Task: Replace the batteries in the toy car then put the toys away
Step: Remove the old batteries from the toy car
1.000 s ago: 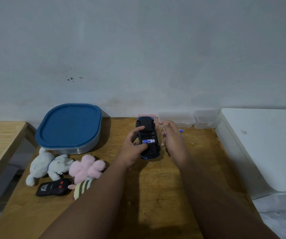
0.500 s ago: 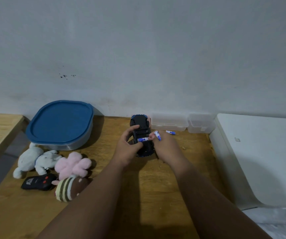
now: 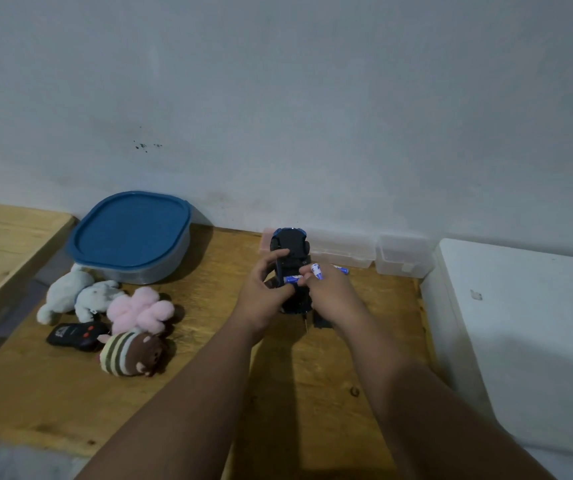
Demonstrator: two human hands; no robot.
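Observation:
The blue toy car lies upside down on the wooden table, its black underside up. My left hand grips the car from the left. A blue battery lies across the open compartment. My right hand holds a white-and-blue battery in its fingertips just right of the compartment. One more blue battery lies on the table behind my right hand. A small black piece, perhaps the compartment cover, sits by my right wrist.
A blue-lidded container stands at the back left. In front of it lie a grey plush, a pink plush, a striped brown plush and a black remote. Clear small boxes line the wall. A white surface borders the right.
My right hand has picked up a battery from behind the car and brought it over to the compartment. The left hand stays on the car. The camera view has shifted slightly.

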